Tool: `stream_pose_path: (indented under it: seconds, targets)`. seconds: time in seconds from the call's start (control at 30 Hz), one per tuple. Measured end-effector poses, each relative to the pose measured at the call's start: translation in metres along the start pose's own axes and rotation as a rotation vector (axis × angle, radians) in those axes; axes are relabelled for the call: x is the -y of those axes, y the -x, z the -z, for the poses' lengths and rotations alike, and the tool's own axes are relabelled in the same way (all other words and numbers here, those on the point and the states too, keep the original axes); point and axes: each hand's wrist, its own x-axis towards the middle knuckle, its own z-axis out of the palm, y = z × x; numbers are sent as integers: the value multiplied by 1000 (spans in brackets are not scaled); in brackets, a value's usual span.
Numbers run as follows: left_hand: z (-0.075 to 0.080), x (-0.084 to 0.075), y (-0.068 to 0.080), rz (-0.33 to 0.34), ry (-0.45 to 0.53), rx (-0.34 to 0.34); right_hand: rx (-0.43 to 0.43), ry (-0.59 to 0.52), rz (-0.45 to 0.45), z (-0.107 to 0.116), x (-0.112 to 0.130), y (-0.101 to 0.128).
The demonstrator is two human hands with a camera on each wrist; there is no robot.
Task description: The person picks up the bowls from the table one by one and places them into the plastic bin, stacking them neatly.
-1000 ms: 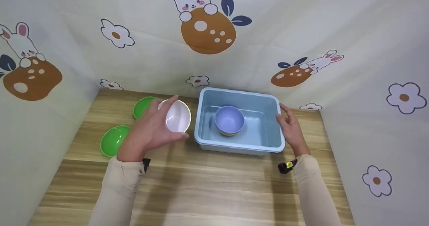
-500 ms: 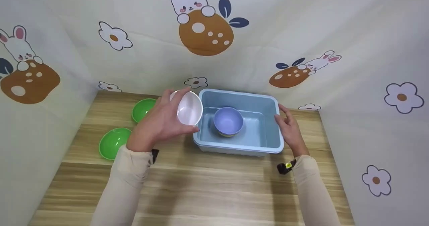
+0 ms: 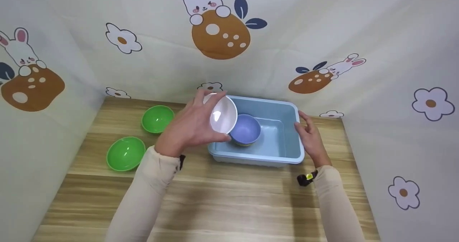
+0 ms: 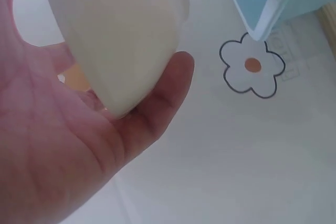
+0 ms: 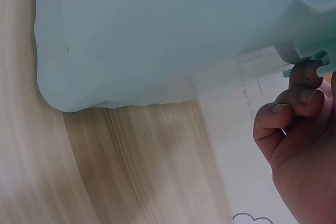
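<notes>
Tilting on its side, the white bowl (image 3: 223,114) sits in the left hand (image 3: 193,127), its open face turned toward the person's right and its rim hanging over the left edge of the blue tub (image 3: 287,127). The fingers curl round the far side of the bowl and the thumb presses its near rim, so the hand is clamped on it; in the left wrist view the bowl (image 4: 113,30) fills the palm (image 4: 58,150), with a fingertip wrapped under its base. Just beside and below the white bowl, a purple bowl (image 3: 246,129) stands upright inside the tub, partly covered by the white one. The right hand (image 3: 310,138) lies against the tub's right wall, fingers fairly straight along the rim; the right wrist view shows its fingertips (image 5: 299,95) bent under the lip of the tub (image 5: 157,35). Two green bowls (image 3: 157,118) (image 3: 126,153) rest well to the left on the wooden table (image 3: 229,199), apart from each other and from the tub.
</notes>
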Motion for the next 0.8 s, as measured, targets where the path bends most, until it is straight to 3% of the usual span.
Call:
stream_pose_path:
  seconds: [0.33, 0.6, 0.8]
  targets:
    - [-14, -20, -14, -100, -59, 36, 10, -22, -28, 1, 1, -1]
    - [-20, -32, -25, -138, -89, 17, 1, -21, 15, 0, 3, 0]
    - [-27, -39, -32, -146, -91, 40, -10, -10, -5, -1, 2, 1]
